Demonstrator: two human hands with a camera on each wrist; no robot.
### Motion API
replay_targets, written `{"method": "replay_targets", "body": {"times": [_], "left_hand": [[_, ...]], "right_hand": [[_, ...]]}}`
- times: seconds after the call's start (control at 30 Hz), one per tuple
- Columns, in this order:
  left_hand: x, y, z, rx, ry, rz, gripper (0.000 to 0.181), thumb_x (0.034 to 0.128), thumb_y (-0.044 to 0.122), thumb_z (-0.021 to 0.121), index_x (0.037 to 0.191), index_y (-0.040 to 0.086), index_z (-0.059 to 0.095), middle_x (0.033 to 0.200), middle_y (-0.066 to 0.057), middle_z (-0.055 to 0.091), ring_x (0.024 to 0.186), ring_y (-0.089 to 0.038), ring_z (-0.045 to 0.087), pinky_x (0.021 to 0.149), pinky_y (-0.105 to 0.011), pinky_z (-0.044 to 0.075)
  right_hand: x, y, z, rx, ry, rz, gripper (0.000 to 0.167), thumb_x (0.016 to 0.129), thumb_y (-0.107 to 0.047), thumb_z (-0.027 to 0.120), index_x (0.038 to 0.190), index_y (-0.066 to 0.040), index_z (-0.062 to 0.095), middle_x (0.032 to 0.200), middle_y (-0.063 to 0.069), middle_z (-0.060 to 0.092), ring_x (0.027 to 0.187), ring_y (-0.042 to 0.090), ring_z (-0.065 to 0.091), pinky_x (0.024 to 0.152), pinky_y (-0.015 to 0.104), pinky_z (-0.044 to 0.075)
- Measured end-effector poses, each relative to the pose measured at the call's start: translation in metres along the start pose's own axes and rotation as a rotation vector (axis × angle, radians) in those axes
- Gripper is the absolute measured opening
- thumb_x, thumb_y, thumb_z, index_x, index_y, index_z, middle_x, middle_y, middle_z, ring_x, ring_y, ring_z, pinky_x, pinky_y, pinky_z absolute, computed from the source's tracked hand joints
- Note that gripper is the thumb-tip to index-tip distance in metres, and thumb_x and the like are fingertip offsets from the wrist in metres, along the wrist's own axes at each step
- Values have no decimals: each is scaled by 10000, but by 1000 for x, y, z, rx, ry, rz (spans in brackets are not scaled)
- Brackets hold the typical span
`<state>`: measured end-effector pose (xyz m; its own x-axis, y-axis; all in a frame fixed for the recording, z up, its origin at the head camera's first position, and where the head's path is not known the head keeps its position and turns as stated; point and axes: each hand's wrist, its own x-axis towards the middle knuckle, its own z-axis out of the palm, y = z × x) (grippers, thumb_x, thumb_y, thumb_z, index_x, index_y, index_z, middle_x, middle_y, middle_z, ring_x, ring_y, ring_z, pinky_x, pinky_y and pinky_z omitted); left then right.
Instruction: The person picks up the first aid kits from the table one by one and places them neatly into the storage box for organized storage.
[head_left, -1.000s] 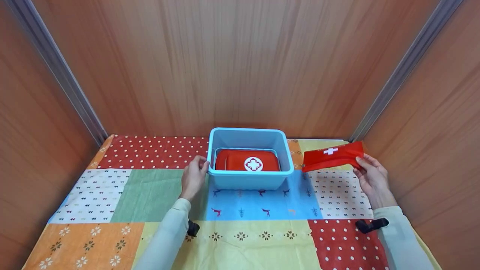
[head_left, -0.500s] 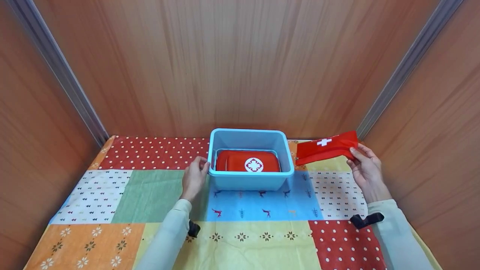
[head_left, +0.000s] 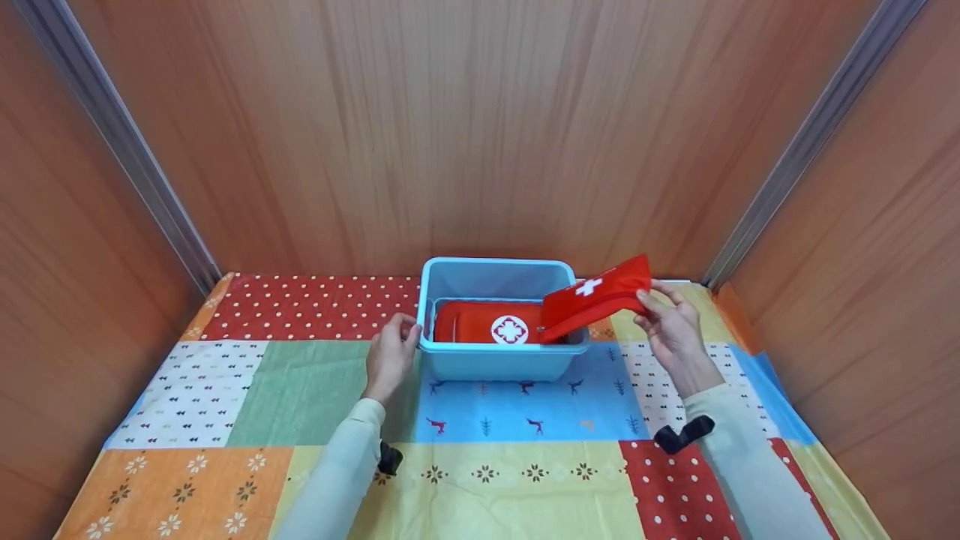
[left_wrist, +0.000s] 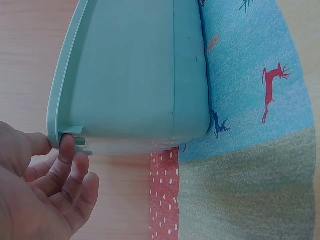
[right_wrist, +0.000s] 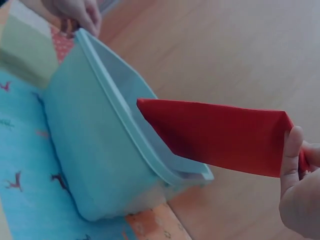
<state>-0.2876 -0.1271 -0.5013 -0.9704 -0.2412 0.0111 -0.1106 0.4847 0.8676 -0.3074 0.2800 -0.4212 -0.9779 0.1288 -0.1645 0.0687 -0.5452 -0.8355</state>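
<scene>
A light blue plastic bin (head_left: pixel 495 366) stands on the patterned cloth. Inside it lies a red first aid case (head_left: pixel 472 319) with a white emblem. My left hand (head_left: pixel 390 356) pinches the bin's left rim; in the left wrist view its thumb is on the rim and a fingertip underneath. My right hand (head_left: pixel 677 334) grips a flat red pouch (head_left: pixel 616 292) with a white cross by its right end. The pouch slants down to the left across the bin's right rim, its lower left corner over the case. In the right wrist view the pouch (right_wrist: pixel 220 137) hides part of the opening.
A patchwork tablecloth (head_left: pixel 510 412) covers the table. Wooden panels (head_left: pixel 495 150) rise behind and on both sides, and the back panel stands close behind the bin. A black strap (head_left: pixel 684 435) sits on the right sleeve.
My right hand has carried the red pouch leftward from beside the bin to over its right part, tilting it more steeply. The left hand has stayed at the rim.
</scene>
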Motion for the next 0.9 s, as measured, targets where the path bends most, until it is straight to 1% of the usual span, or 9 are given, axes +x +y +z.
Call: {"method": "replay_targets", "body": {"times": [0.13, 0.3, 0.43, 0.53, 0.67, 0.83, 0.9], "left_hand": [[0, 1, 0, -1, 3, 0, 192, 993, 269, 574, 1141, 146, 571, 1024, -45, 652, 947, -236, 646, 779, -332, 570], [0, 2, -1, 2, 3, -4, 193, 994, 264, 573, 1144, 143, 570, 1019, -51, 651, 949, -253, 649, 771, -330, 571], [0, 2, -1, -3, -1, -6, 196, 995, 265, 570, 1147, 141, 571, 1028, -51, 653, 942, -239, 645, 783, -333, 573], [0, 1, 0, -1, 4, 2, 203, 990, 267, 578, 1147, 138, 577, 1022, -53, 660, 930, -230, 647, 778, -332, 572], [-1, 0, 0, 5, 10, 16, 210, 990, 273, 578, 1145, 132, 584, 1005, -57, 664, 926, -246, 654, 755, -326, 566], [-2, 0, -1, 1, 9, 15, 211, 993, 281, 571, 1149, 139, 581, 1010, -52, 664, 940, -260, 658, 760, -327, 570], [-2, 1, -1, -1, 11, 12, 211, 991, 280, 574, 1148, 140, 580, 1008, -50, 665, 938, -257, 658, 759, -327, 570]], "right_hand": [[-1, 10, 16, -62, -20, 16, 364, 893, -31, 680, 1213, -89, 516, 990, 60, 704, 718, 178, 709, 593, 220, 556], [-2, 18, 33, -127, -13, 15, 356, 896, -79, 694, 1216, -117, 545, 1044, 53, 700, 754, 180, 721, 619, 219, 557], [-1, 24, 44, -149, -22, 15, 341, 902, -89, 691, 1212, -126, 552, 1064, 57, 686, 755, 176, 719, 623, 223, 558], [-1, 29, 52, -136, -51, 6, 316, 907, -62, 677, 1194, -108, 551, 1008, 71, 690, 700, 175, 703, 606, 226, 558], [0, 36, 62, -134, -64, -1, 297, 903, -45, 678, 1171, -98, 562, 980, 79, 679, 652, 172, 676, 583, 223, 552], [-1, 41, 72, -150, -54, 4, 303, 906, -75, 685, 1179, -124, 565, 1097, 98, 632, 713, 173, 681, 585, 218, 547], [-1, 43, 75, -159, -55, 5, 314, 908, -89, 686, 1191, -138, 560, 1157, 97, 604, 769, 175, 684, 607, 222, 551]]}}
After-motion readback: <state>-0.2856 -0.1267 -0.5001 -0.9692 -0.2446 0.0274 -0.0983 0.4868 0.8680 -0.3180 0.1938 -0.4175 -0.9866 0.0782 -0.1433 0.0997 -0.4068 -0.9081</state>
